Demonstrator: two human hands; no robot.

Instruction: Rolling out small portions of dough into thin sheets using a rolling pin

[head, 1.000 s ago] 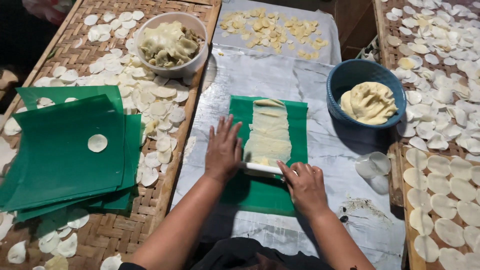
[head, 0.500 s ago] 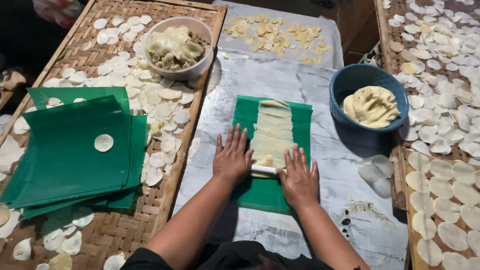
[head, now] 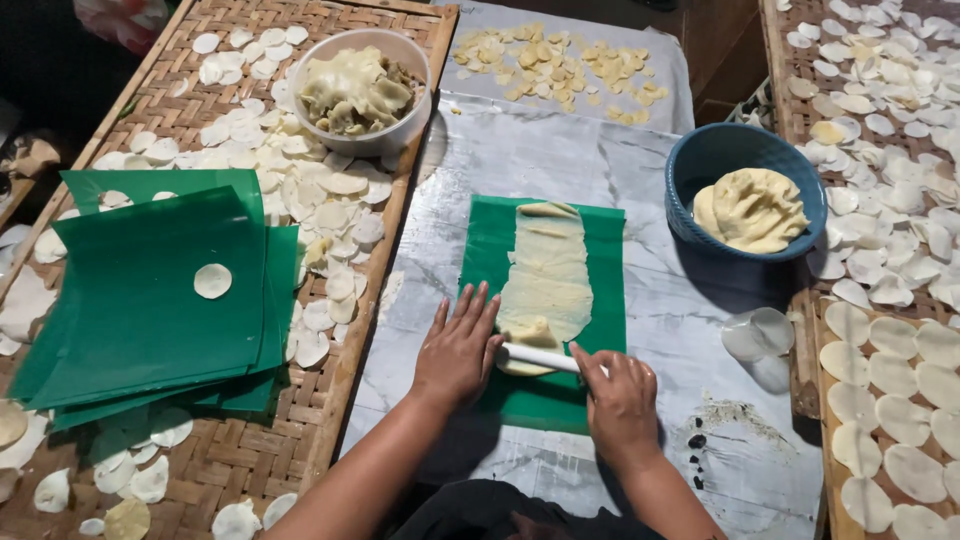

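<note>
**Item: dough strip under a white roller, rolling stage**

Step in hand: a pale dough strip (head: 548, 275) is laid lengthwise on a green plastic sheet (head: 600, 250) in the middle of the counter (head: 480, 170). A thin white roller (head: 538, 356) is set crosswise over the near end of the strip. The left hand (head: 460, 345) is laid flat, fingers spread and apart, with its palm on the roller's left end; nothing is gripped. The right hand (head: 620, 395) is pressed palm-down on the right end, fingers loosely curled over it. The far part of the strip is judged already thinned; a thicker lump is seen at the roller.

Next move, as judged: even pressure from both palms is called for, with the roller kept square to the strip and the sheet kept from sliding.

Surface: the counter is covered with a grey marbled sheet. A blue bowl (head: 745, 160) of yellow dough is placed to the right, a white bowl (head: 365, 90) of dough scraps at upper left. Spare green sheets (head: 140, 300) are stacked on a woven tray (head: 250, 450) among white cut discs (head: 330, 190). More discs are spread on the right-hand trays (head: 800, 350).

Room: dim; little beyond the trays is shown.
</note>
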